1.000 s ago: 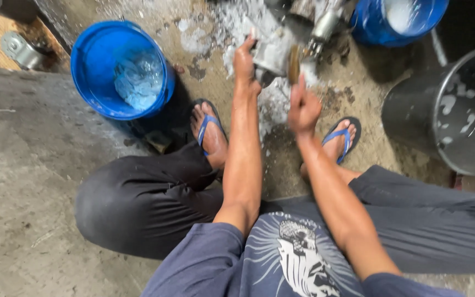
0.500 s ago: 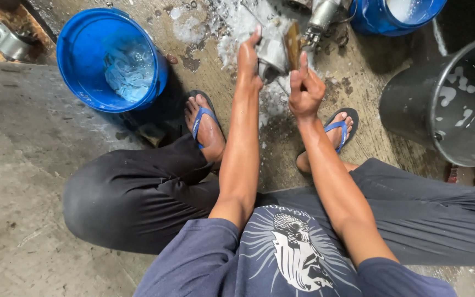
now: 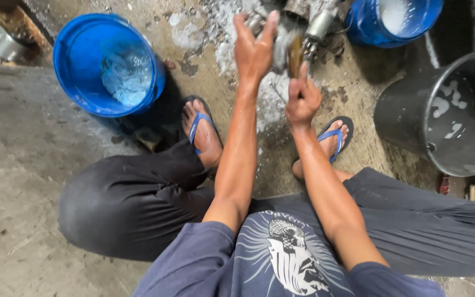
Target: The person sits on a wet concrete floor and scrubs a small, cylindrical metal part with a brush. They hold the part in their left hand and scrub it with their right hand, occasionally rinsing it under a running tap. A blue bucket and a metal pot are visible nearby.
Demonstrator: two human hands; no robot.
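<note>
In the head view, the person squats on a wet concrete floor (image 3: pixel 23 181) with blue sandals on both feet. The left hand (image 3: pixel 254 47) is stretched forward, its fingers closed around a soapy grey metal part (image 3: pixel 281 47) that sits on the floor among white foam. The right hand (image 3: pixel 302 102) is closed in a fist around the handle of a brush (image 3: pixel 294 55), whose brown head touches the metal part just beside the left hand. A blue bucket (image 3: pixel 78 88) with water stands at the left. A second blue bucket (image 3: pixel 366 27) is at the top right, and a grey bucket (image 3: pixel 408 115) stands at the right.
</note>
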